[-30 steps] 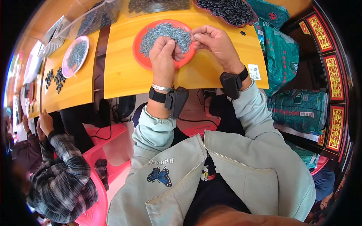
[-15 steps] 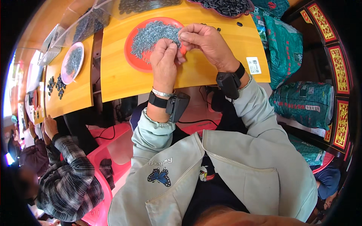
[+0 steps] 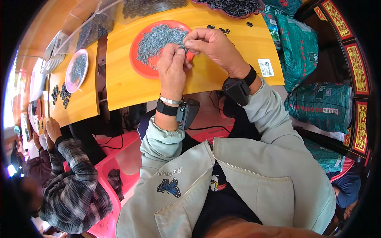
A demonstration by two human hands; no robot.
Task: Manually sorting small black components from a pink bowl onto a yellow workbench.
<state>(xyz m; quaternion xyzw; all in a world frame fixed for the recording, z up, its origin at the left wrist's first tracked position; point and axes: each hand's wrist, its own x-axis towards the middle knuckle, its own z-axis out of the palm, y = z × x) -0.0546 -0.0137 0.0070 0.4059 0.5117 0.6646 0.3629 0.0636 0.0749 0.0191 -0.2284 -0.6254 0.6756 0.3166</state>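
Note:
Both of my hands meet above the near right edge of a red plate (image 3: 137, 68) heaped with small grey metal screws (image 3: 160, 39). My left hand (image 3: 172, 69) is closed, its thumb and fingers pinching a small dark piece (image 3: 182, 47) that is mostly covered. Against that piece come the fingertips of my right hand (image 3: 214, 47), also pinched together; whatever they hold is too small and hidden to name. Just beyond the right hand, several small black pieces (image 3: 221, 29) lie on the yellow table (image 3: 123, 89).
A dark red bowl (image 3: 258, 12) of black pieces and a clear bin (image 3: 135, 16) stand at the back. Left, a person in a plaid shirt (image 3: 75, 190) sits by another table with a pale plate (image 3: 68, 83) of screws. Green bags (image 3: 301, 55) are stacked at right.
My right hand has come slightly left and down, so its fingertips now touch the piece at my left fingertips. More black pieces show beyond my right hand.

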